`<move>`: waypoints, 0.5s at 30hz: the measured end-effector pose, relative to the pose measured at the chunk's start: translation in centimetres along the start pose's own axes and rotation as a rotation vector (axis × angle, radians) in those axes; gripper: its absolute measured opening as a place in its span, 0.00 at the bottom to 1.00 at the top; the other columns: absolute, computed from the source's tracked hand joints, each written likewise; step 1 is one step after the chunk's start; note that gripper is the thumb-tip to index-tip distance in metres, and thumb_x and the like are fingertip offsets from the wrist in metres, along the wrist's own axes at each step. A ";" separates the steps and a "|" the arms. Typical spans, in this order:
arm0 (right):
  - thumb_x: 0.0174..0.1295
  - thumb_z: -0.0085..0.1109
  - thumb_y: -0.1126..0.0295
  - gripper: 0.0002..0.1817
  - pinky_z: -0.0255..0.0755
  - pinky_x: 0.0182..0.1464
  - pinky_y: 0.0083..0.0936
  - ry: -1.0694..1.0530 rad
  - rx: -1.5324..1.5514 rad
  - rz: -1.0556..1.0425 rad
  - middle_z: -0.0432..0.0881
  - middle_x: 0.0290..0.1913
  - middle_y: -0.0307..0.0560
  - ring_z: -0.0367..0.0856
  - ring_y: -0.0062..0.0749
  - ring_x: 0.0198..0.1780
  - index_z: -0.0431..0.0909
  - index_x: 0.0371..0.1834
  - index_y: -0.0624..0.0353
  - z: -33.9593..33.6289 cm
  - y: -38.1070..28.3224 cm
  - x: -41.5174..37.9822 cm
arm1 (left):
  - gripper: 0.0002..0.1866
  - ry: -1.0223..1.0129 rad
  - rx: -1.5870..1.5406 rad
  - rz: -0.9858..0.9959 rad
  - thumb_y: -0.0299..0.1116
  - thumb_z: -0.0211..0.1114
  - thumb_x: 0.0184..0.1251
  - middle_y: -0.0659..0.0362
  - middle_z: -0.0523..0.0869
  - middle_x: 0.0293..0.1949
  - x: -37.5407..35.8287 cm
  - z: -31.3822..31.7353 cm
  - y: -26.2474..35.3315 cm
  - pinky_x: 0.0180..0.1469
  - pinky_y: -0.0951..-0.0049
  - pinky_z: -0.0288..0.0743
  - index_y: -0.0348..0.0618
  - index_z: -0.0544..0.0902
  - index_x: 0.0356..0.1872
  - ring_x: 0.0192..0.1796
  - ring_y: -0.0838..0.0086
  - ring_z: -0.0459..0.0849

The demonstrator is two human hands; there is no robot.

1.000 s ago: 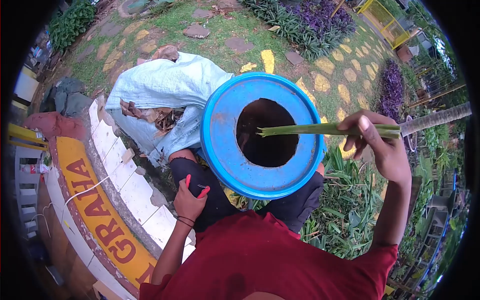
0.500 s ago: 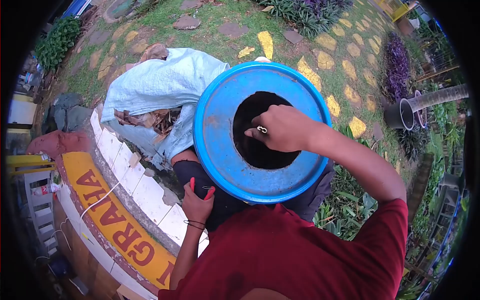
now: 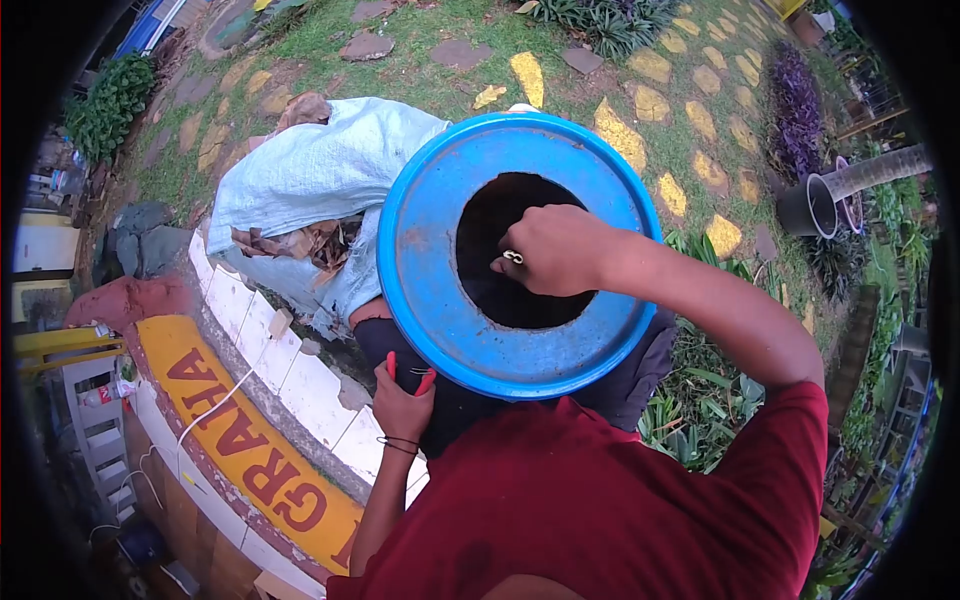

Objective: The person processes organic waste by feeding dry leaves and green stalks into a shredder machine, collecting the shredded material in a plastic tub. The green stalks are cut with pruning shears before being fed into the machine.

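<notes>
Grass (image 3: 400, 75) lies beyond the blue drum (image 3: 420, 240); over its opening, my right hand (image 3: 565, 250) closes around a stalk (image 3: 513, 257), probably light, firm, best held near this end. My left hand (image 3: 402, 405) curls around red handles (image 3: 391, 365).

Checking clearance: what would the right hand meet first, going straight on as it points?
The right hand would probably meet the left edge of the hole in the drum; height is unclear, so it might pass over.

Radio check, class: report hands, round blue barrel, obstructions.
Left hand gripping red-handled tool. Right hand holding pale green stalk at barrel opening. Hand partly hides opening.
</notes>
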State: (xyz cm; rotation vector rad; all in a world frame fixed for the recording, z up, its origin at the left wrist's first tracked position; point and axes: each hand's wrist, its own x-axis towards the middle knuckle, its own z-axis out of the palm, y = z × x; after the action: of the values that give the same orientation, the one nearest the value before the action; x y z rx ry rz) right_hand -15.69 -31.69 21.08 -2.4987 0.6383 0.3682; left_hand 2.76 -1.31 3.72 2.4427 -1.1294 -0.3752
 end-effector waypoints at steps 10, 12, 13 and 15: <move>0.72 0.56 0.59 0.16 0.76 0.43 0.47 0.243 -0.040 -0.067 0.84 0.28 0.61 0.84 0.57 0.35 0.87 0.40 0.60 -4.6 -2.0 -1.7 | 0.41 -0.020 0.019 -0.016 0.45 0.80 0.47 0.41 0.85 0.46 0.3 -0.1 0.4 0.46 0.50 0.80 0.39 0.71 0.61 0.46 0.42 0.86; 0.72 0.56 0.58 0.17 0.76 0.43 0.48 0.261 -0.016 -0.027 0.85 0.30 0.60 0.84 0.58 0.37 0.87 0.40 0.60 -4.8 -2.2 -1.9 | 0.41 -0.028 0.024 -0.029 0.46 0.79 0.48 0.42 0.85 0.48 0.2 -0.2 0.3 0.47 0.50 0.80 0.40 0.71 0.61 0.47 0.43 0.86; 0.72 0.56 0.58 0.17 0.76 0.43 0.48 0.255 -0.021 -0.037 0.85 0.30 0.60 0.84 0.58 0.37 0.87 0.40 0.60 -4.7 -2.3 -1.6 | 0.41 -0.023 0.021 -0.040 0.46 0.79 0.48 0.42 0.85 0.48 0.1 -0.3 0.2 0.47 0.50 0.80 0.40 0.71 0.61 0.47 0.43 0.86; 0.72 0.56 0.56 0.18 0.76 0.44 0.49 0.196 -0.044 0.011 0.85 0.32 0.62 0.84 0.59 0.40 0.87 0.41 0.60 -3.8 -2.0 -0.8 | 0.40 -0.007 0.025 0.013 0.47 0.79 0.50 0.44 0.85 0.50 0.2 -0.5 0.2 0.47 0.50 0.80 0.42 0.71 0.62 0.48 0.44 0.86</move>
State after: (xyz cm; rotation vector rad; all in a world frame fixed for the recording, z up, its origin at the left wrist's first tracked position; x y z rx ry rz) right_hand -14.85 -32.03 25.30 -2.5953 0.7273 0.1428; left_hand 2.95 -1.49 4.25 2.4561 -1.1596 -0.3683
